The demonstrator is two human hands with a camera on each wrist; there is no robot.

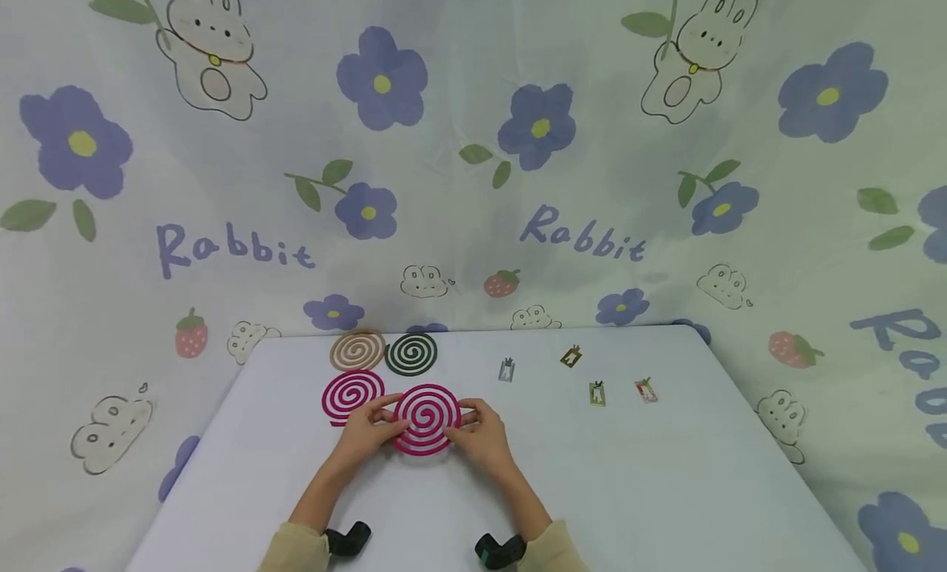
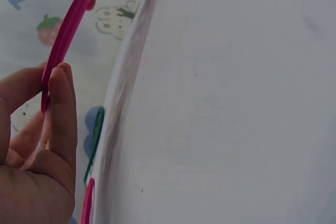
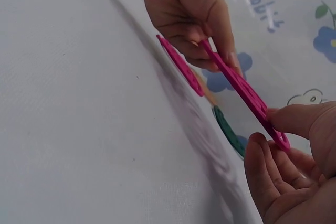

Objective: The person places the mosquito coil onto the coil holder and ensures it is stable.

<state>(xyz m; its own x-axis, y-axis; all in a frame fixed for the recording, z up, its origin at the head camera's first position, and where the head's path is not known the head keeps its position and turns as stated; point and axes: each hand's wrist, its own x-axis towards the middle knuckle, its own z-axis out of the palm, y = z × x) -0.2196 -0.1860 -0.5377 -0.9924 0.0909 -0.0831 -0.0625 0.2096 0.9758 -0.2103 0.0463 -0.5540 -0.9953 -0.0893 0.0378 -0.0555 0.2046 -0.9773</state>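
Observation:
A pink mosquito coil (image 1: pixel 425 418) is held up in front of me, its flat spiral face visible in the head view. My left hand (image 1: pixel 364 434) pinches its left edge between thumb and fingers. On the opposite edge, my right hand (image 1: pixel 482 438) grips it the same way. Seen edge-on in the left wrist view, the coil (image 2: pixel 65 38) is a thin, slightly bowed strip above the white table. A second pink coil (image 1: pixel 348 391) lies on the table just behind my left hand, which partly covers it.
At the back left of the white table (image 1: pixel 666 490) lie a tan coil (image 1: pixel 358 350) and a dark green coil (image 1: pixel 411 354), side by side. Several small metal coil stands (image 1: pixel 597 394) are scattered at the back right. A rabbit-print cloth (image 1: pixel 459 227) hangs behind the table.

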